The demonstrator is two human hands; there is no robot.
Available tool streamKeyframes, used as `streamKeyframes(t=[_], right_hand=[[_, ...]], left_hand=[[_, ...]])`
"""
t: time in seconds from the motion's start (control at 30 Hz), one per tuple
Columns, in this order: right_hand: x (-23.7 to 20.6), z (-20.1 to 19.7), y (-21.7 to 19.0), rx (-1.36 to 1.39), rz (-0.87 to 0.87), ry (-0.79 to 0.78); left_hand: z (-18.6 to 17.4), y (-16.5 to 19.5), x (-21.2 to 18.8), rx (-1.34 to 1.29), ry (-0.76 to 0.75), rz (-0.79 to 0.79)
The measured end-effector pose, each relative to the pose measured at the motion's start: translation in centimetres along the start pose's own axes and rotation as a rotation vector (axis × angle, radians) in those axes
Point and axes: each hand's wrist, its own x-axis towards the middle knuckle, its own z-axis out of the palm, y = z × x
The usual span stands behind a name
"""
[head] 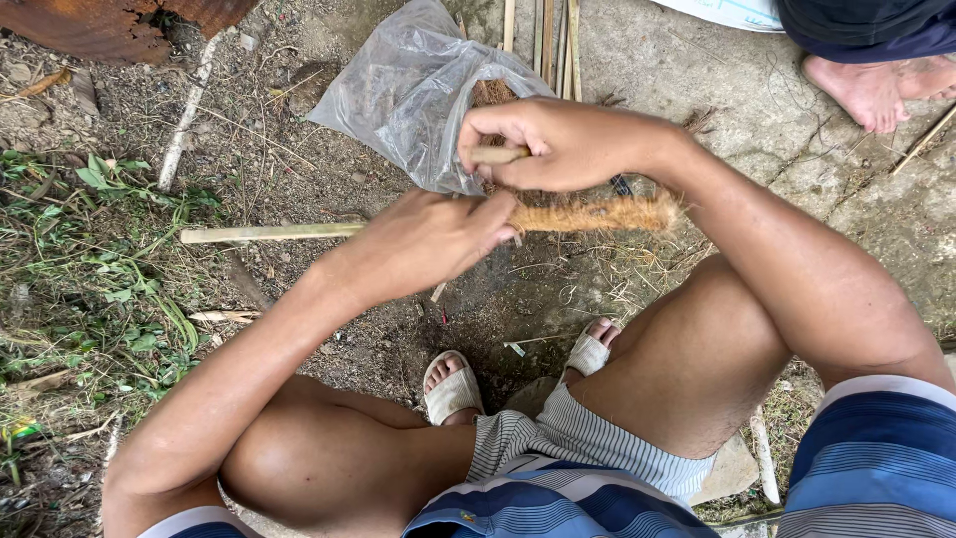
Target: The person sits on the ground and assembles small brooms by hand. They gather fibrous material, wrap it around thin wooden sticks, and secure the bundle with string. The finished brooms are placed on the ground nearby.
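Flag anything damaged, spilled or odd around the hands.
Nothing damaged. The left hand grips a bamboo stick wrapped in brown fibre; the right hand holds a small stick. Loose fibre scraps litter the dirt ground beside the crumpled plastic bag.

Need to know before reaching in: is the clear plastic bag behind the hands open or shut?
Open. The clear plastic bag lies crumpled on the ground with its mouth gaping, and brown fibre shows at the opening.
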Motion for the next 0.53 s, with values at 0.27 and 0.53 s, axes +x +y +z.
streamKeyframes(t=[0.27,0.53], right_hand=[[1.5,2.0,1.3,0.384,0.094,0.407],[0.7,1.4,2.0,0.801,0.095,0.285]], left_hand=[[1.0,-4.3,0.3,-1.051,0.114,-0.185],[0.4,-4.4,0.5,-1.535,0.079,-0.265]])
